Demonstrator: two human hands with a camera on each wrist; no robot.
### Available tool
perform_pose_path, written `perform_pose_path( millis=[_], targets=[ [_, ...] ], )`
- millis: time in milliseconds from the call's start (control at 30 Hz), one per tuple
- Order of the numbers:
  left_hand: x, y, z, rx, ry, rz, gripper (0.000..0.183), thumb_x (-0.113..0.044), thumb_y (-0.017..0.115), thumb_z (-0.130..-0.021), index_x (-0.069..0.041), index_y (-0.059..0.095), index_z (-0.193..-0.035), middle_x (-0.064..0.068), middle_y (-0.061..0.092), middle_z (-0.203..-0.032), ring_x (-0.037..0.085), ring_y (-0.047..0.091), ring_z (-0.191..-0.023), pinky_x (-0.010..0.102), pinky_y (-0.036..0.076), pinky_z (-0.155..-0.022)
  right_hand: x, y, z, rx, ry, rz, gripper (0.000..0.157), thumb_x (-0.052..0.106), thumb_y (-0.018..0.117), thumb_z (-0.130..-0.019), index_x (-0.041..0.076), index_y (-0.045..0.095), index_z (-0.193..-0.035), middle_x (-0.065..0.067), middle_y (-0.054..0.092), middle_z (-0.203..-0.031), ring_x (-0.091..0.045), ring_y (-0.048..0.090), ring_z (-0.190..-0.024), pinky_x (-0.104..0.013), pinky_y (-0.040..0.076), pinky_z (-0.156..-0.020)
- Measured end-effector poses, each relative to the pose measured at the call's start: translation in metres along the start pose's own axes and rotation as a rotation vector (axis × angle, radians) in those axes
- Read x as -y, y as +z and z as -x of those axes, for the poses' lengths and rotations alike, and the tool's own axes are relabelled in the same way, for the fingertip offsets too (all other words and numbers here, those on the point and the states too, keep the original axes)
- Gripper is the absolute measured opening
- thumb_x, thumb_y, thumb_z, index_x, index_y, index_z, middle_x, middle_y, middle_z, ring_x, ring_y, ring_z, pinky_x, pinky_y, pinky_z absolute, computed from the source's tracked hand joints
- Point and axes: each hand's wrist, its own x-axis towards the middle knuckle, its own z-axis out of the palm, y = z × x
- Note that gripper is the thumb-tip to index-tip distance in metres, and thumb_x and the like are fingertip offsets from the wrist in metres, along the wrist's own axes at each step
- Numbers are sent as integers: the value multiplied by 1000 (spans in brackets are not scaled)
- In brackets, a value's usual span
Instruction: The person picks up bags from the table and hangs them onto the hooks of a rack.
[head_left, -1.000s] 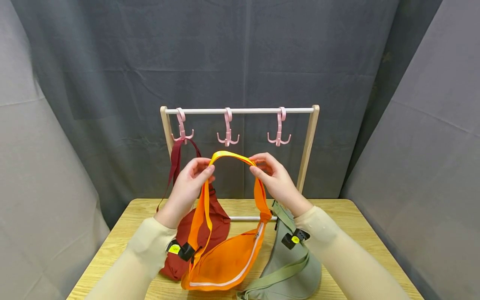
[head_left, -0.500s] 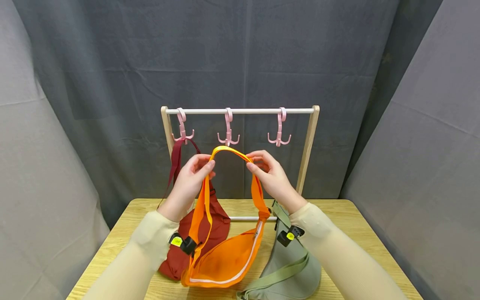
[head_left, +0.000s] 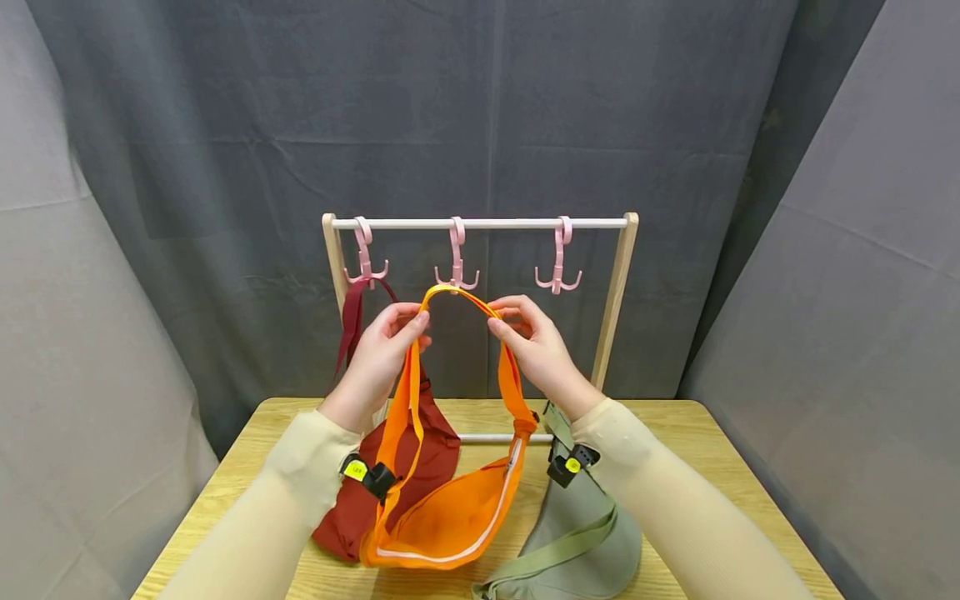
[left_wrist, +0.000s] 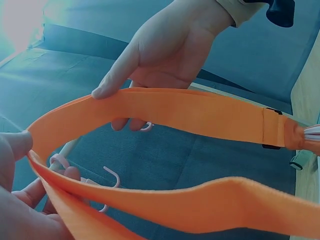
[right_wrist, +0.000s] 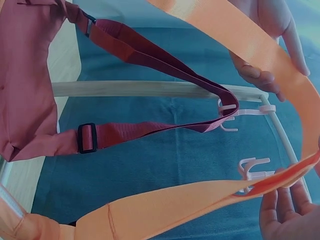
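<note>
An orange crossbody bag [head_left: 450, 521] with a white zip hangs by its strap [left_wrist: 190, 112] between my two hands. My left hand [head_left: 378, 354] pinches the strap between thumb and fingers on the left side of its loop. On the right side, my right hand [head_left: 542, 348] pinches it the same way. The arch of strap between them overlaps the lower prongs of the middle pink hook [head_left: 457, 250] in the head view. A dark red bag [head_left: 352, 521] hangs from the left pink hook [head_left: 364, 246], its strap [right_wrist: 165, 62] looped over a prong.
A rack with a white rail [head_left: 510, 223] and wooden posts [head_left: 617, 292] stands at the back of the wooden table [head_left: 225, 500]. The right pink hook [head_left: 560, 254] bears nothing. A grey-green bag [head_left: 592, 558] lies at the front right, under my right forearm.
Both hands have risen slightly and drawn a little closer together, lifting the orange bag. Its strap arch has moved up to overlap the middle hook's prongs.
</note>
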Motion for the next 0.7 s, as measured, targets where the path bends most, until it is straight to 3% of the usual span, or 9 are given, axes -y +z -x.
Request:
perform_pose_path(
  millis=[400,700],
  targets=[
    [-2,2,-8,-21,-22,6,39,-23,58,-106,-3,53,-139,14,61,-123,15,64,-90,40,51,-107,-3,7,-8,-18,8,-9,30,21,67,-102,10,62,-130,-16,65,-121,-34,67,-110,-34,53,-85],
    [3,6,-18,-14,-36,51,38,-23,57,-107,-1,53,-137,6,61,-111,12,63,-85,31,52,-97,-7,11,-14,-49,12,-31,29,19,67,-101,9,62,-128,-16,66,-120,-39,66,-111,-30,52,-86]
  ],
)
